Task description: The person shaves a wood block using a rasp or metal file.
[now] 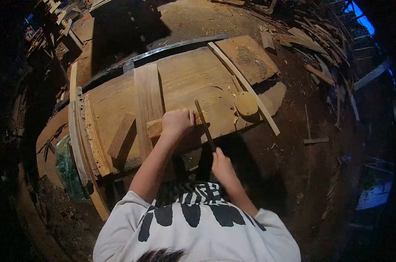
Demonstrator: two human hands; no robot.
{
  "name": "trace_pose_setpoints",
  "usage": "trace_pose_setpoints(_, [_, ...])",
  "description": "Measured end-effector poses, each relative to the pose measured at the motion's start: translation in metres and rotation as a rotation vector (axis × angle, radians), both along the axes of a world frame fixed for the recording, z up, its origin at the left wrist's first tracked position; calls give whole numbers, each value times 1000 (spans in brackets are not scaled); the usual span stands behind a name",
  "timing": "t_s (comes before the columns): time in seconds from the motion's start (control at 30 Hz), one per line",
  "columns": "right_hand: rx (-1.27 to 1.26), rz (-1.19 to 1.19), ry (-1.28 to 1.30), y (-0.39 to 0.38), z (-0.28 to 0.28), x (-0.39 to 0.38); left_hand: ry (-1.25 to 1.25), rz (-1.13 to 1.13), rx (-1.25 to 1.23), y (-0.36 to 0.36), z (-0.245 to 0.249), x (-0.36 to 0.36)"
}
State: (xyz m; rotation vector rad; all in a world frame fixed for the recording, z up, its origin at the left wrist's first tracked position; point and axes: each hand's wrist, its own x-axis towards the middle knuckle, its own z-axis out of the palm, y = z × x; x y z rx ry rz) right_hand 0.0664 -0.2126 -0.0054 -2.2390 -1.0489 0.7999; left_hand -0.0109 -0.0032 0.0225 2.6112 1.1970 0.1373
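Observation:
My left hand [177, 124] is closed over a short wooden block [154, 129], pressing it down at the near edge of the workbench [187, 83]. Fingers and palm hide the block's middle; its right end shows by the knuckles. My right hand [222, 165] grips the lower end of a long, narrow, dark file [203, 120]. The file points away from me and crosses the right end of the block, just right of my left fingers. Under the block's left end lies a wide plank [147, 96], set across the bench.
A round wooden paddle [246, 104] and a thin wooden strip [246, 85] lie on the bench's right. At left are a loose block [122, 136] and long battens [79, 126]. Scrap wood [324, 43] is heaped at the far right. Shavings dot the bench.

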Motion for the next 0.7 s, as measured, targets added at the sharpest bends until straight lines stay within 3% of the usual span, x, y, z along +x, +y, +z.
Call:
trace_pose_setpoints(0.13, [-21,-18,17,-24,6,-6,29,10,-43,4,-4,4])
trace_pose_setpoints(0.33, [221,49,-12,58,-15,17,-2,-12,-18,2,0,1])
trace_pose_setpoints(0.43, [207,38,-57,61,-18,19,42,-12,-46,1,11,2])
trace_pose_setpoints(0.7, [7,-25,53,-25,-1,-3,-25,4,31,0,-1,3])
